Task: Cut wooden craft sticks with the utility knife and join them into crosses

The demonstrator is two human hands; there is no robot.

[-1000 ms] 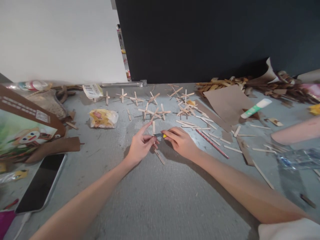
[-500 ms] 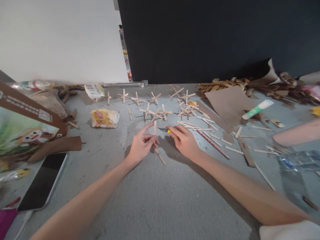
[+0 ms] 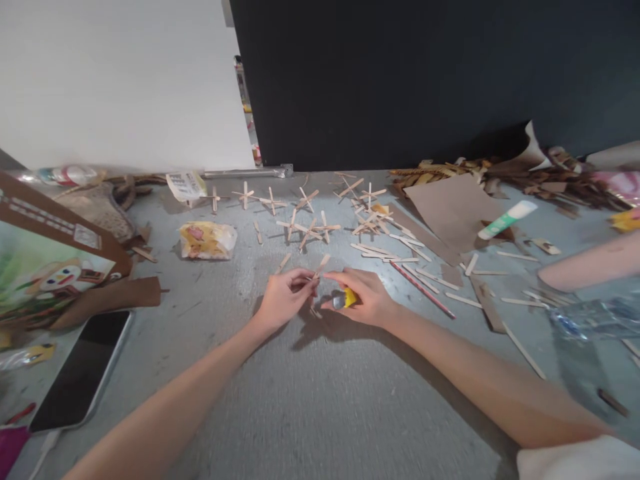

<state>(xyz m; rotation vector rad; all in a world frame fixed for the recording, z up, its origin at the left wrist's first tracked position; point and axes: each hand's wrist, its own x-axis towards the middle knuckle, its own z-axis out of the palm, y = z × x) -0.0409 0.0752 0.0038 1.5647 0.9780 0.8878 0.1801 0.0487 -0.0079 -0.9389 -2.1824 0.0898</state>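
Wood in the form of a slim craft stick (image 3: 323,263) is pinched between the fingertips of the left hand (image 3: 285,297) in the head view, to the right of the printed packet (image 3: 207,241) and slightly nearer the person. The right hand (image 3: 369,297), farther right of the packet, grasps a yellow cutter (image 3: 351,297) in curled fingers; the grey end faces the left hand, too blurred to tell how its blade stands. The right index finger reaches towards the held stick, and whether they touch I cannot tell. Another stick (image 3: 283,263) shows just beyond the left knuckles, right of the packet. Crossed-stick pieces (image 3: 326,227) stand in rough rows to the packet's right, some farther back than it. Farther right of the packet come loose sticks (image 3: 375,252), a red striped rod (image 3: 423,289) and a brown sheet (image 3: 443,213). A smartphone (image 3: 80,370) lies left of the packet, nearer the person
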